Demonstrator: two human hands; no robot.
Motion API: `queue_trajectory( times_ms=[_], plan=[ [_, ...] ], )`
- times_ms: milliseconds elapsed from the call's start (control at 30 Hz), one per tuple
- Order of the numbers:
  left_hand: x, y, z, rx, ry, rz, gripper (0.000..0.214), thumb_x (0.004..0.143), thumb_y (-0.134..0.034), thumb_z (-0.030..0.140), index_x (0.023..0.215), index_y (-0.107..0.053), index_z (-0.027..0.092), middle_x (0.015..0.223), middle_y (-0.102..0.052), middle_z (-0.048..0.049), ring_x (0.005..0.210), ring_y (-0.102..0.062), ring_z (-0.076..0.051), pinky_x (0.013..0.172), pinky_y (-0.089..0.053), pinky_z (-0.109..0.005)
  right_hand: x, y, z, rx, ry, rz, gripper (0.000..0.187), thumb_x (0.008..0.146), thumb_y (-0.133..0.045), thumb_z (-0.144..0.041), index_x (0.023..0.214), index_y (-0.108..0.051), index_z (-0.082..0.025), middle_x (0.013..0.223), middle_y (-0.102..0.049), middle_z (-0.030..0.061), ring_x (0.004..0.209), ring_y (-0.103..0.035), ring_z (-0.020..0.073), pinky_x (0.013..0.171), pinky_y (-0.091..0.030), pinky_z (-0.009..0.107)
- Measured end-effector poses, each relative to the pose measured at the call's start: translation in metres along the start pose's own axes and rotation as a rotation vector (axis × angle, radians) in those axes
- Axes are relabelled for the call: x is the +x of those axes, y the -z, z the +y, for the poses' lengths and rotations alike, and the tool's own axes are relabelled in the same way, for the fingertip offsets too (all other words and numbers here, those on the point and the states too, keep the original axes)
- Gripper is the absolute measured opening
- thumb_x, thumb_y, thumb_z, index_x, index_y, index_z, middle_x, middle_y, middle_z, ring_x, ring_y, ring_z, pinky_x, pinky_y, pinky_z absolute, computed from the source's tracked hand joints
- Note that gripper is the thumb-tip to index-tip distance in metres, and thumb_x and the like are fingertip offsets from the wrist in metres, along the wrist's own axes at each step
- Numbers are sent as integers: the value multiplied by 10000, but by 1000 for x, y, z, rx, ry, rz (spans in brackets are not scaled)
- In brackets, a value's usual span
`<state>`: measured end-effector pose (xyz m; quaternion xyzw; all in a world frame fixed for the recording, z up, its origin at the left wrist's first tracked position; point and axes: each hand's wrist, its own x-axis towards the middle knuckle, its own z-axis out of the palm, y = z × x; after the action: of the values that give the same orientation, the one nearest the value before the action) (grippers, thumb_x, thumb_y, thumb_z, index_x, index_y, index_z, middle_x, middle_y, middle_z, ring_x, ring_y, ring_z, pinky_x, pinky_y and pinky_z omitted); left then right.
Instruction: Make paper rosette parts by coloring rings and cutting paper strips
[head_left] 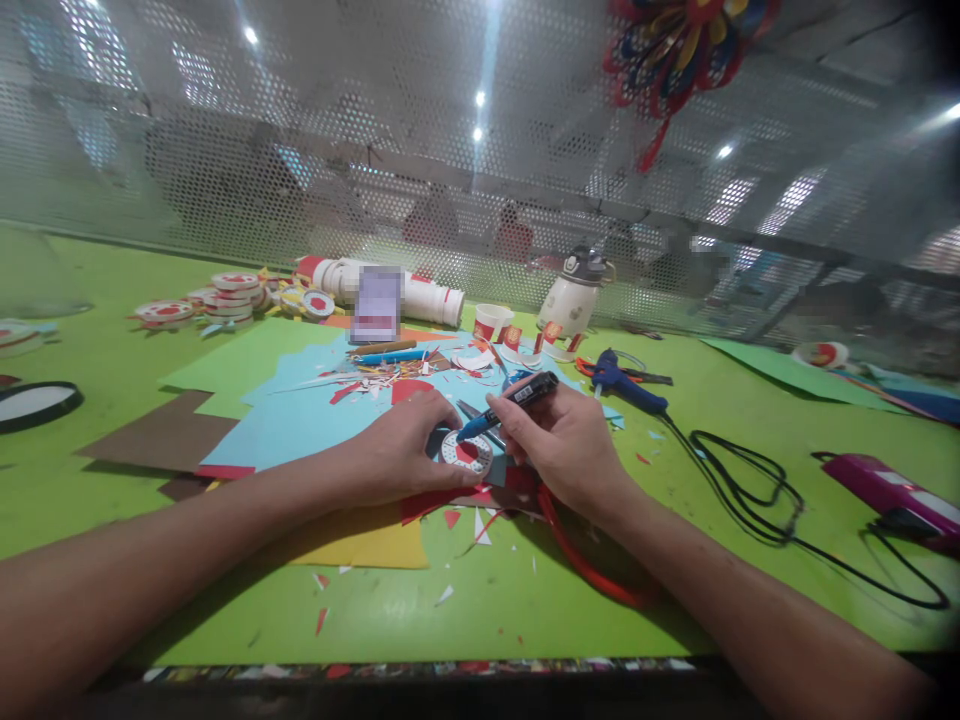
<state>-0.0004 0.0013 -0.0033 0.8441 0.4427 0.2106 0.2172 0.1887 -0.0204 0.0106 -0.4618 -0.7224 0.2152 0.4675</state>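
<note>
A small round white disc (480, 466) with a red centre and dark marks around its rim lies in the middle of the papers. My left hand (409, 445) grips its edge between thumb and fingers. In my right hand (559, 440) is a marker pen (517, 402), blue toward the tip and black at the rear, its tip at the disc's upper edge. Grey scissor-like blades (474, 412) show behind the pen, partly hidden by that hand. Under both hands are sheets of light blue paper (300, 415), with yellow paper (367, 540) nearer me.
A blue glue gun (626, 380) with a looped black cord lies right, near a purple power strip (892, 490). Stacked paper discs (229, 300), white cup rolls (431, 298), a phone (377, 305) and a bottle (574, 295) stand at the back. Paper scraps litter the green table (360, 615).
</note>
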Motion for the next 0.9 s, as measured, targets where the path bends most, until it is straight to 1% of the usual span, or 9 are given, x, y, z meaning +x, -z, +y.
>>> queue_trajectory(
  times_ms=[100,167,267,333,433,567,733,800,900],
  plan=[
    [0,0,-1,0,-1,8,499,683,-657,534,1001,-585,156,970,-601,-86,859,-554,-244,703,-428,-339,1,0,-2,7,8,-12,276,844,-612,-405,687,-542,-188,523,-555,-32,451,-487,116,429,-393,247],
    [0,-1,-2,-1,-8,11,501,681,-660,537,1000,-584,159,976,-605,-88,873,-558,-249,713,-430,-344,1,0,-4,-3,16,-42,253,848,-606,-396,722,-556,-182,531,-556,-31,456,-486,117,436,-392,249],
    [1,-1,-3,-9,-27,11,489,684,-661,532,1002,-591,168,994,-612,-90,895,-561,-255,733,-434,-352,2,2,-8,-69,32,-94,220,858,-590,-366,754,-573,-173,543,-558,-24,474,-487,121,452,-387,252],
    [1,-2,-3,-6,-33,13,480,686,-665,520,1006,-593,170,1001,-615,-90,900,-563,-254,742,-436,-355,3,2,-11,-122,52,-118,210,863,-580,-340,740,-574,-170,551,-558,-18,491,-483,123,469,-382,256],
    [2,-2,-3,6,-33,22,479,679,-671,504,1005,-596,161,994,-614,-91,889,-565,-254,733,-437,-352,6,2,-12,-169,95,-127,200,869,-569,-310,731,-571,-166,581,-562,-9,528,-485,131,511,-386,267],
    [2,-2,-2,2,-24,21,463,662,-677,488,989,-605,168,973,-617,-74,867,-561,-249,725,-440,-344,11,0,-13,-209,146,-124,173,871,-560,-287,764,-575,-152,630,-577,8,564,-500,144,542,-390,277],
    [3,-2,-2,11,-15,13,465,650,-682,474,1001,-612,177,938,-611,-65,842,-554,-244,707,-439,-346,13,-3,-13,-234,219,-161,115,871,-547,-224,805,-580,-135,691,-606,32,616,-529,154,587,-407,283],
    [3,-2,-2,13,-18,14,472,657,-676,478,1006,-608,169,944,-609,-73,851,-555,-248,713,-439,-351,12,-3,-13,-231,226,-153,117,869,-553,-228,800,-580,-137,682,-600,27,606,-521,150,580,-403,281],
    [3,-2,-4,13,-17,24,485,671,-663,508,999,-594,157,979,-608,-85,887,-559,-258,735,-438,-357,9,-1,-10,-173,194,-92,164,872,-560,-275,770,-579,-147,640,-567,8,570,-496,139,544,-391,272]
  ],
)
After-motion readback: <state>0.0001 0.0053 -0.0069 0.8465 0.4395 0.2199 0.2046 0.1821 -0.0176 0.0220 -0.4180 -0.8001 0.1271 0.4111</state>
